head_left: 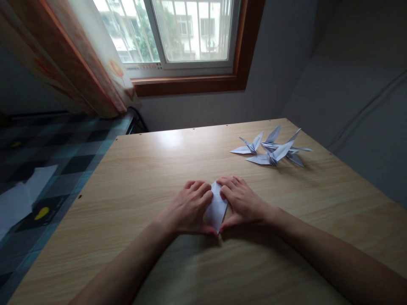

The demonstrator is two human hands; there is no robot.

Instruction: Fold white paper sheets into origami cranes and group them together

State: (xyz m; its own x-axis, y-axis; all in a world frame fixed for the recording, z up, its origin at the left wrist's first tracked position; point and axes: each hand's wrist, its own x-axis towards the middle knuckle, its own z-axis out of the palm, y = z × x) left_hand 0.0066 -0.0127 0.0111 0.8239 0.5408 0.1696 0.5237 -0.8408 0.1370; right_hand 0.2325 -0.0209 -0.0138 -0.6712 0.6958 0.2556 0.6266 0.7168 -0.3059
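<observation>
A folded piece of white paper (217, 208), roughly kite-shaped with a point towards me, lies on the wooden table (152, 169). My left hand (192, 207) grips its left side, fingers curled near the top and thumb at the bottom point. On the other side, my right hand (240, 201) holds the right edge in the same way, its thumb close to the bottom point too. Parts of the paper's edges are hidden under the fingers.
Several folded paper cranes (273, 154) stand grouped at the table's back right. Left of the table, white paper sheets (19, 201) rest on a checked cloth (76, 148). Behind are a window (193, 34) and a curtain (85, 55).
</observation>
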